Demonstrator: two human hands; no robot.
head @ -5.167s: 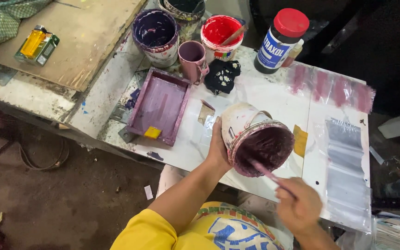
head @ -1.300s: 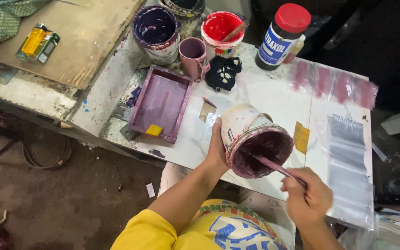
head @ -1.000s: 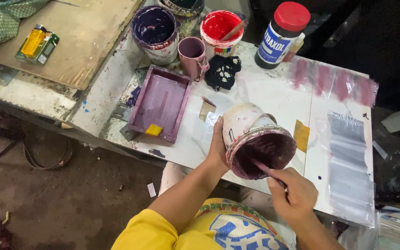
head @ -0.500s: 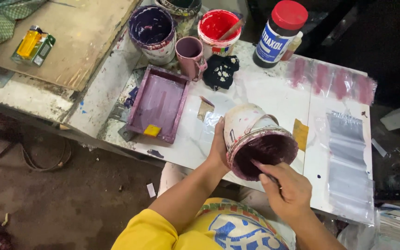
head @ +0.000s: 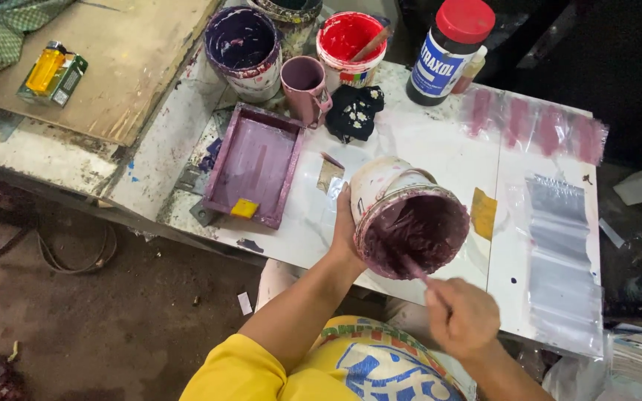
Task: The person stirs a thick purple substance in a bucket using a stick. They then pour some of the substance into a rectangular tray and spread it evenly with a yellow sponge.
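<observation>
A white paint bucket [head: 388, 189], its inside coated with dark purple paint, is tilted toward me over the white table [head: 440, 141]. My left hand [head: 345, 230] grips its side. In my right hand [head: 464, 315], just below the bucket's rim, I hold a thin stirring stick [head: 419, 273] whose tip dips into the purple paint.
A purple-stained rectangular tray [head: 250, 165] lies left of the bucket. Behind stand a purple bucket [head: 243, 44], a purple mug [head: 305, 83], a red paint tub [head: 351, 41], a black rag [head: 354, 111] and a dark red-capped bottle [head: 447, 48]. Clear plastic sheets [head: 562, 245] cover the table's right side.
My right hand has kept shifting around the bucket's lower rim, moving the stick about in the paint. The bucket stays tilted in my left hand.
</observation>
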